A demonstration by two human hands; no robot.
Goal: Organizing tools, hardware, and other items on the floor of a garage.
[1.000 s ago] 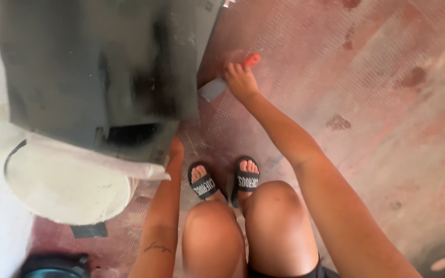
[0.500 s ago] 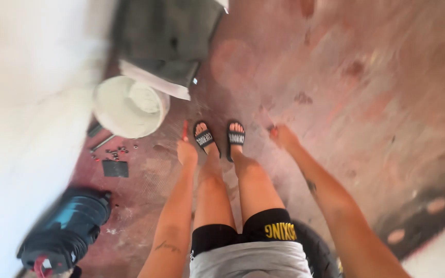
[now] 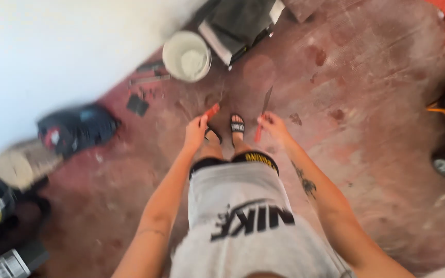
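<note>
Standing over the round white putty-filled bucket (image 3: 186, 55), left hand (image 3: 197, 129) closed on a red-handled tool (image 3: 211, 111), right hand (image 3: 273, 125) gripping a red-handled flat-bladed scraper (image 3: 262, 110); both held nearer the feet than the bucket, tools seemingly gathered between strokes.

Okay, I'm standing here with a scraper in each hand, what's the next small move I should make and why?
Probably step toward the white bucket and crouch beside it. The right hand holds a red-handled putty knife, the left hand a red-handled tool, and both blades look free of filler. The bucket, with pale compound inside, sits out of arm's reach by the wall.
</note>
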